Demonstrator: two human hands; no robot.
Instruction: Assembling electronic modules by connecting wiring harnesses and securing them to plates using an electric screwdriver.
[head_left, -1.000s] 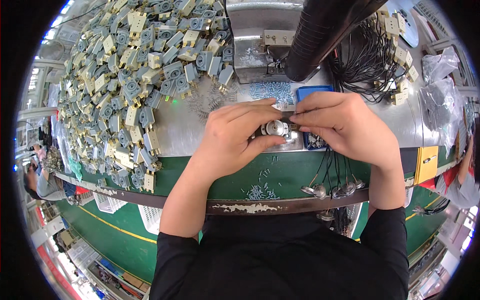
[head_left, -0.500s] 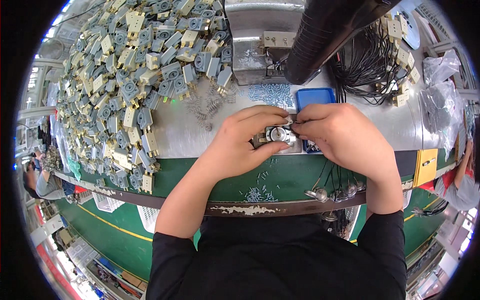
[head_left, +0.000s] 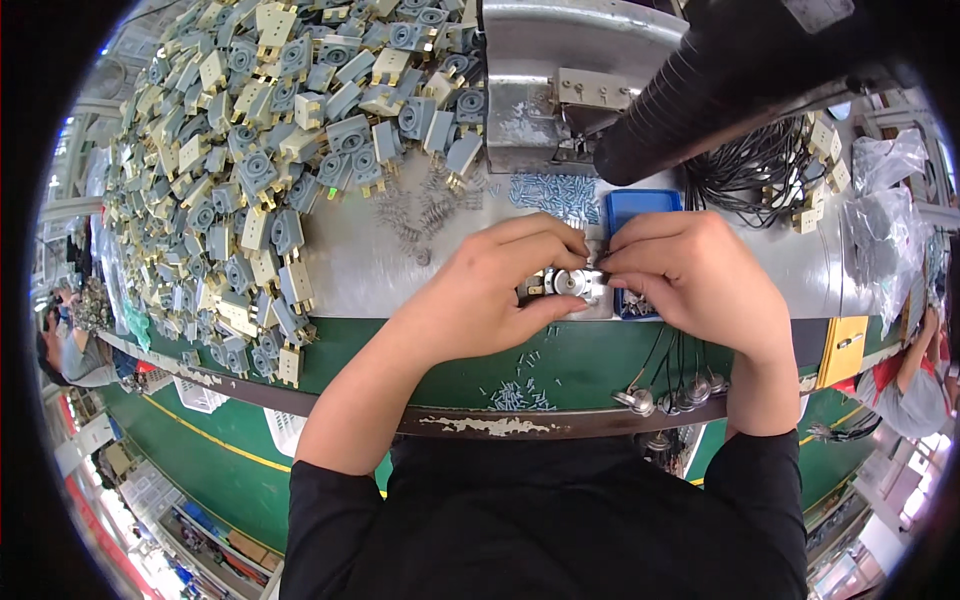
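Observation:
My left hand [head_left: 500, 290] curls around a small metal assembly with a round silver disc [head_left: 571, 284] on the metal tabletop. Its thumb lies along the near side and its fingers along the far side. Opposite it, my right hand [head_left: 690, 270] pinches at the assembly's right edge, fingertips pressed together; what lies between them is too small to make out. Beneath the right hand is a blue tray [head_left: 640, 203], partly covered, with small metal parts showing in it. Short bluish screws [head_left: 555, 192] lie spread just beyond my fingers.
Grey and cream plastic housings with brass prongs [head_left: 255, 170] are heaped at left, beside loose springs [head_left: 425, 215]. A dark cylindrical arm [head_left: 690, 95] hangs over a metal fixture [head_left: 530, 100]. Black cables [head_left: 745, 175] lie at right. More screws [head_left: 520, 396] and wired metal discs [head_left: 640, 400] sit near the front edge.
The whole view has shifted slightly, so the bench appears farther right. Both hands stay around the metal assembly, with only small finger movement at its right side.

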